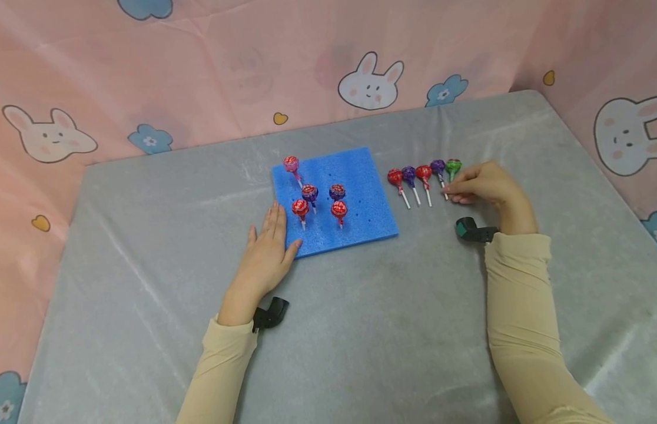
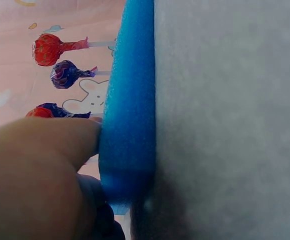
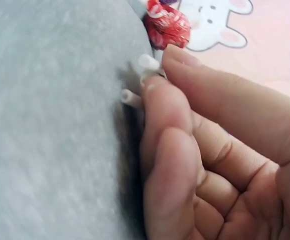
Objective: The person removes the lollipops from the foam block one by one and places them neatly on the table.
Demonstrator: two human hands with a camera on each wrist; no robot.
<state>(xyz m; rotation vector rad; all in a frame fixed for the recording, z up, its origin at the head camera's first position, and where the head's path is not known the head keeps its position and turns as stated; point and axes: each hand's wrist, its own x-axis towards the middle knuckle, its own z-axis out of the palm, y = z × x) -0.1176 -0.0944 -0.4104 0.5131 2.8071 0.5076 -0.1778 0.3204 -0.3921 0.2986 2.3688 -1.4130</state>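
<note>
A blue foam board (image 1: 355, 171) lies on the table with several wrapped lollipops standing in it, among them a pink lollipop (image 1: 291, 164) at the back left corner and a red lollipop (image 1: 339, 209) toward the front. My left hand (image 1: 262, 256) rests against the board's left edge, fingers straight, thumb at its front corner. To the right lies a row of loose lollipops. At the row's right end, my right hand (image 1: 484, 185) pinches with thumb and forefinger at the sticks of a purple lollipop (image 1: 438, 166) and a green lollipop (image 1: 453, 165); I cannot tell which stick is gripped.
Further left in the row are a red lollipop (image 1: 395, 176), a purple lollipop (image 1: 409, 175) and another red lollipop (image 1: 424, 172), sticks toward me. Small holes dot the board's right half. A pink curtain (image 1: 212, 70) hangs behind the grey-covered table (image 1: 360, 330).
</note>
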